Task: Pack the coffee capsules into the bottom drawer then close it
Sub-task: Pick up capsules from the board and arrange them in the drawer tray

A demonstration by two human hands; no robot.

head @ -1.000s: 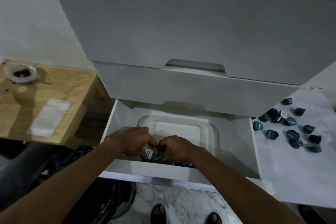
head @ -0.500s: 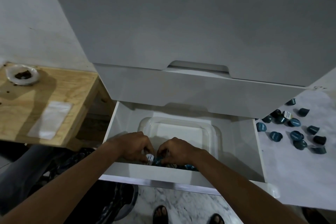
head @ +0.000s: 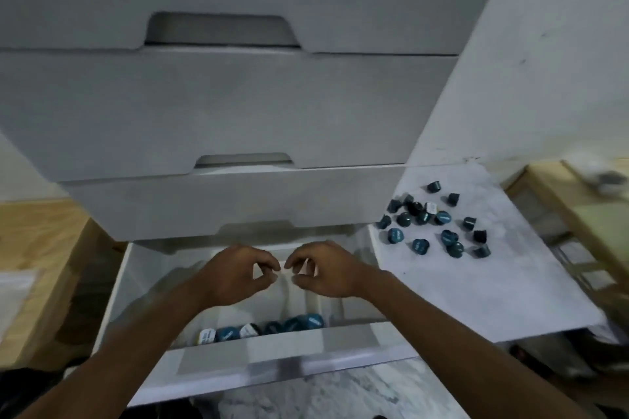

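The bottom drawer (head: pixel 289 350) of a white cabinet stands pulled out. Inside it lies a white plastic tray (head: pixel 296 296). A row of several blue and white coffee capsules (head: pixel 265 328) lines the tray's near edge, partly hidden behind the drawer front. My left hand (head: pixel 235 277) and my right hand (head: pixel 326 270) hover side by side above the tray. Their fingers are loosely curled, the fingertips nearly meet, and neither holds anything. Several loose blue and dark capsules (head: pixel 432 224) lie scattered on a white surface to the right of the drawer.
The shut upper drawers (head: pixel 238 112) overhang the back of the open one. The white surface (head: pixel 476 282) runs along the drawer's right side. A wooden board (head: pixel 41 265) sits to the left and a wooden frame (head: pixel 585 214) at far right. Marble floor shows below.
Both hands have let go of the capsules and risen from the drawer's front edge. The row of capsules now shows. The camera has swung to the right and tilted up.
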